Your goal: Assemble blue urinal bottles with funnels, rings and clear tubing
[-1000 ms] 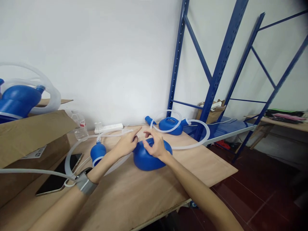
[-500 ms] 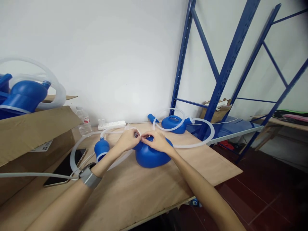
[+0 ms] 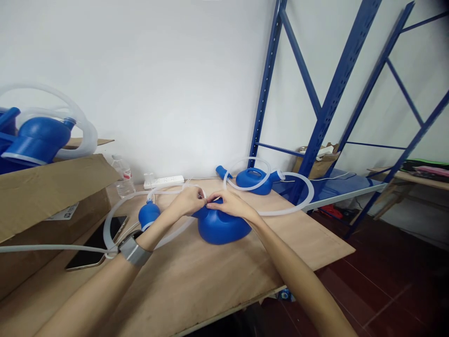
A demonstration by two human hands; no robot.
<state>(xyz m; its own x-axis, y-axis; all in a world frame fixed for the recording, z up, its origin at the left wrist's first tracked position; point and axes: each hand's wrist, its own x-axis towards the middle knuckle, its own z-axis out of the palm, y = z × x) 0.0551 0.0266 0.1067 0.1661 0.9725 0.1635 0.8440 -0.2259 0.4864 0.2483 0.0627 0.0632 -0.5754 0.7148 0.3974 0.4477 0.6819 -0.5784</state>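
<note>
A blue plastic urinal bottle (image 3: 222, 229) lies on the wooden table, its neck toward the left. My left hand (image 3: 191, 200) is closed at the mouth of this bottle, fingertips pinched around its rim, with a bit of white showing there. My right hand (image 3: 229, 203) rests over the handle side, and its thumb and fingertips pinch at the neck, meeting the left fingertips. The fingers hide what exactly is pinched. Left of my hands is a blue funnel-shaped head (image 3: 149, 214) with a clear tube (image 3: 109, 220) looping around it.
Behind stands another blue urinal bottle (image 3: 250, 180) with a coiled tube (image 3: 305, 201). At left, a cardboard box (image 3: 52, 196) holds more blue parts. A phone (image 3: 94, 245), water bottle (image 3: 122, 178) and power strip (image 3: 164, 181) lie nearby. Blue shelving (image 3: 336, 75) rises at right.
My hands stay at the bottle's neck, with only slight finger and wrist shifts. The view has moved very slightly.
</note>
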